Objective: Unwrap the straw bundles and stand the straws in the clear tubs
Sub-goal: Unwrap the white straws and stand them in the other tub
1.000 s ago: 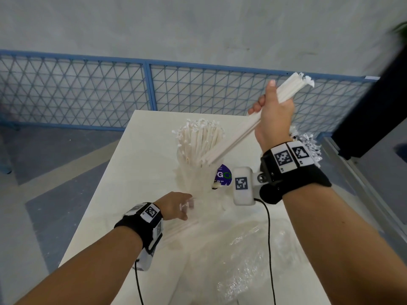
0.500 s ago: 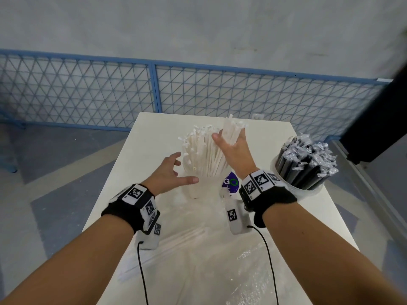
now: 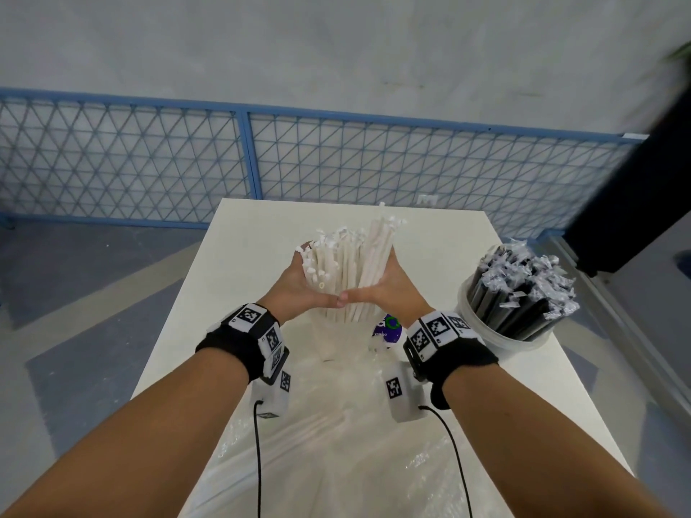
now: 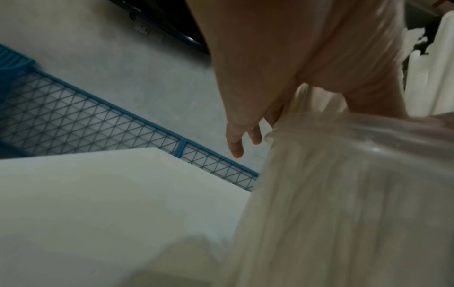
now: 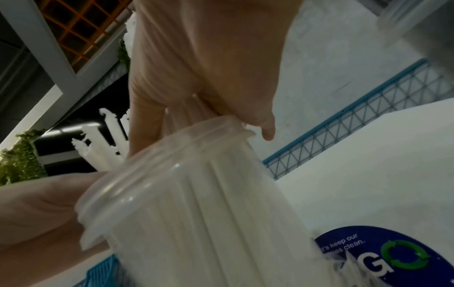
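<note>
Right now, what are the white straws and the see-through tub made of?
The white straws look paper-wrapped: matte, with torn, crimped tips. The clear tub looks like plastic: glossy highlights, straws showing through its wall.

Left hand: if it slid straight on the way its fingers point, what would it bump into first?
Probably nothing near. The left hand cups the white straws, fingers pointing up and away along their side; beyond, the way looks free over the table to the blue fence, though depth is unclear.

Blue mesh fence (image 3: pixel 149 162) behind white table (image 3: pixel 254 233), grey wall (image 3: pixel 336 50) above
</note>
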`<control>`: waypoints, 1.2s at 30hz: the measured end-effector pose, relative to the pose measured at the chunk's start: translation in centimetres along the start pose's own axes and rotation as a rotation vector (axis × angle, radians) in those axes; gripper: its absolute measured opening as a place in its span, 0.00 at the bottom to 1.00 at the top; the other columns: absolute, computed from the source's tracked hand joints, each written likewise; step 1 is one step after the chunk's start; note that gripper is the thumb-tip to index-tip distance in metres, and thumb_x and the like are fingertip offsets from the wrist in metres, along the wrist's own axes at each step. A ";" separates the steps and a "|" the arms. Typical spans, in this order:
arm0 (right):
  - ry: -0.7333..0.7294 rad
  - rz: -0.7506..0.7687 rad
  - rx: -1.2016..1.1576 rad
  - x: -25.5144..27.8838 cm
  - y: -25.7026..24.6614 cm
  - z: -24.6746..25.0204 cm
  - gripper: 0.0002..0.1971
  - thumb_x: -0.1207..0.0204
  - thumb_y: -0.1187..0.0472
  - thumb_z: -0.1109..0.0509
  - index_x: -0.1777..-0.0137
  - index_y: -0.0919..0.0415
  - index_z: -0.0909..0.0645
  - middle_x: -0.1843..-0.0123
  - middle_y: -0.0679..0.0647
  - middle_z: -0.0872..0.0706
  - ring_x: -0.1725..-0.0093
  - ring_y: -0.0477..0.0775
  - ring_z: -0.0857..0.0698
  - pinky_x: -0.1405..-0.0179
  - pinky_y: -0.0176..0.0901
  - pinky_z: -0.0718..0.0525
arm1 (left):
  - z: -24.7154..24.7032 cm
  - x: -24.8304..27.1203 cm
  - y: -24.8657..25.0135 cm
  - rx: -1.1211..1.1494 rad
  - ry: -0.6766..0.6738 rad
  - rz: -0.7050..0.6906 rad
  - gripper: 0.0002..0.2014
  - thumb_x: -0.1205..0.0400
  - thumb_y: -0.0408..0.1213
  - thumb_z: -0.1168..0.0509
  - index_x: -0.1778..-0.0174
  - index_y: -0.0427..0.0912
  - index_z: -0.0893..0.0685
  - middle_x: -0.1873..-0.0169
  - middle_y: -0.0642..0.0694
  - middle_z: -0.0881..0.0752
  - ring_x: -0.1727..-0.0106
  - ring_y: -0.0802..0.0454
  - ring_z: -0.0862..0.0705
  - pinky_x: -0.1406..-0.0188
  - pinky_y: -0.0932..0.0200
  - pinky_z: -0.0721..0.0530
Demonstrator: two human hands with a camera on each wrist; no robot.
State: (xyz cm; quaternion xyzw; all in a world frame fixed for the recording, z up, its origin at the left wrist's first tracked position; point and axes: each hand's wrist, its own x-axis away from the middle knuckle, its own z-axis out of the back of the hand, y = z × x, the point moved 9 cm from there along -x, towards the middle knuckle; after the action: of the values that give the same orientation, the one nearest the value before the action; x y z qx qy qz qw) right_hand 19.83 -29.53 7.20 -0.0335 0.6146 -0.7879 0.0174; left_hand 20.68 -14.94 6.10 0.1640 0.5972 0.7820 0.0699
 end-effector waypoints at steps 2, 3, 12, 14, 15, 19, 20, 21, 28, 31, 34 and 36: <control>0.036 0.011 0.062 -0.1 0.0 -0.1 0.49 0.49 0.63 0.13 0.27 0.55 0.34 0.37 0.50 0.17 0.36 0.46 0.18 0.34 0.51 0.19 | 0.0 -0.3 0.1 0.023 0.037 -0.019 0.54 0.42 0.35 0.17 0.24 0.50 0.41 0.30 0.50 0.26 0.28 0.52 0.28 0.27 0.48 0.27; 0.070 0.025 0.085 0.1 -0.3 0.1 0.45 0.49 0.61 0.13 0.30 0.56 0.29 0.38 0.51 0.15 0.38 0.48 0.17 0.35 0.53 0.18 | 0.0 -0.5 0.2 0.028 0.056 -0.038 0.51 0.41 0.31 0.18 0.25 0.49 0.39 0.32 0.49 0.24 0.29 0.51 0.26 0.29 0.48 0.25; 0.239 0.060 -0.094 1.5 -0.4 1.9 0.25 0.40 0.66 0.17 0.42 0.64 0.18 0.49 0.53 0.10 0.48 0.47 0.11 0.52 0.36 0.14 | 0.5 -0.2 1.4 -0.101 0.099 -0.152 0.43 0.35 0.28 0.21 0.29 0.51 0.37 0.45 0.57 0.21 0.41 0.55 0.21 0.43 0.63 0.21; 0.209 0.049 -0.099 1.1 -0.3 1.6 0.28 0.41 0.63 0.16 0.40 0.63 0.19 0.47 0.53 0.11 0.46 0.45 0.12 0.49 0.40 0.13 | 0.6 -0.2 1.8 -0.128 0.107 -0.164 0.41 0.35 0.29 0.22 0.30 0.50 0.36 0.48 0.59 0.20 0.45 0.57 0.20 0.50 0.68 0.22; 0.182 0.049 -0.066 0.9 -0.4 1.2 0.33 0.43 0.58 0.15 0.37 0.61 0.21 0.44 0.53 0.12 0.43 0.46 0.13 0.44 0.45 0.14 | 0.7 -0.1 2.0 -0.141 0.111 -0.176 0.40 0.35 0.30 0.21 0.31 0.49 0.35 0.49 0.58 0.20 0.45 0.57 0.20 0.50 0.69 0.22; 0.075 0.160 0.034 0.3 -2.4 -0.2 0.50 0.52 0.49 0.13 0.29 0.48 0.35 0.33 0.56 0.23 0.31 0.51 0.22 0.32 0.52 0.21 | 0.7 -0.2 2.1 -0.202 0.116 -0.215 0.39 0.38 0.41 0.20 0.32 0.49 0.31 0.41 0.50 0.20 0.37 0.50 0.22 0.37 0.52 0.22; 0.061 0.204 0.021 0.1 -3.4 -0.2 0.51 0.51 0.52 0.13 0.28 0.43 0.37 0.30 0.56 0.25 0.29 0.51 0.24 0.30 0.51 0.23 | 0.6 -0.3 1.9 -0.216 0.107 -0.206 0.40 0.39 0.42 0.21 0.32 0.51 0.31 0.40 0.47 0.21 0.36 0.48 0.22 0.36 0.47 0.22; 0.055 0.248 0.024 0.0 -4.5 -0.1 0.52 0.50 0.54 0.13 0.28 0.37 0.39 0.28 0.54 0.28 0.27 0.50 0.27 0.28 0.49 0.25 | 0.5 -0.4 1.8 -0.218 0.096 -0.199 0.40 0.39 0.41 0.21 0.32 0.52 0.31 0.39 0.46 0.21 0.36 0.47 0.22 0.35 0.43 0.22; -0.050 0.119 0.428 -1.6 -5.3 -1.4 0.37 0.44 0.60 0.16 0.33 0.52 0.24 0.40 0.54 0.16 0.40 0.53 0.17 0.41 0.44 0.19 | 0.3 -0.3 0.1 -0.315 0.016 -0.041 0.49 0.40 0.47 0.21 0.25 0.48 0.39 0.35 0.47 0.33 0.30 0.46 0.29 0.31 0.50 0.27; 0.048 0.127 0.387 -1.5 -5.2 -0.9 0.22 0.40 0.67 0.21 0.44 0.62 0.17 0.52 0.54 0.12 0.52 0.50 0.14 0.56 0.30 0.19 | -0.1 0.4 -2.2 -0.222 -0.084 0.173 0.45 0.30 0.47 0.25 0.23 0.53 0.47 0.45 0.43 0.25 0.54 0.47 0.19 0.57 0.55 0.18; 0.188 0.164 0.240 -0.5 -5.2 -0.2 0.12 0.38 0.71 0.25 0.53 0.68 0.17 0.62 0.54 0.14 0.66 0.43 0.16 0.69 0.21 0.22 | -0.2 0.8 -2.6 -0.039 -0.092 0.223 0.41 0.28 0.46 0.26 0.24 0.53 0.43 0.57 0.44 0.20 0.72 0.53 0.23 0.72 0.59 0.18; 0.244 0.210 0.130 0.1 -5.5 0.2 0.10 0.38 0.73 0.26 0.55 0.68 0.17 0.62 0.56 0.14 0.65 0.44 0.15 0.66 0.26 0.19 | 0.1 0.9 -2.7 0.000 -0.066 0.235 0.37 0.28 0.44 0.26 0.26 0.49 0.38 0.60 0.46 0.21 0.73 0.53 0.23 0.73 0.61 0.16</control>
State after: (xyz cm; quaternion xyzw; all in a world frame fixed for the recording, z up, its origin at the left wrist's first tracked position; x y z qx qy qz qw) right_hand 19.83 -28.37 12.54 0.1279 0.5599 -0.8182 0.0268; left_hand 19.66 -13.80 3.66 0.2582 0.5714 0.7790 -0.0026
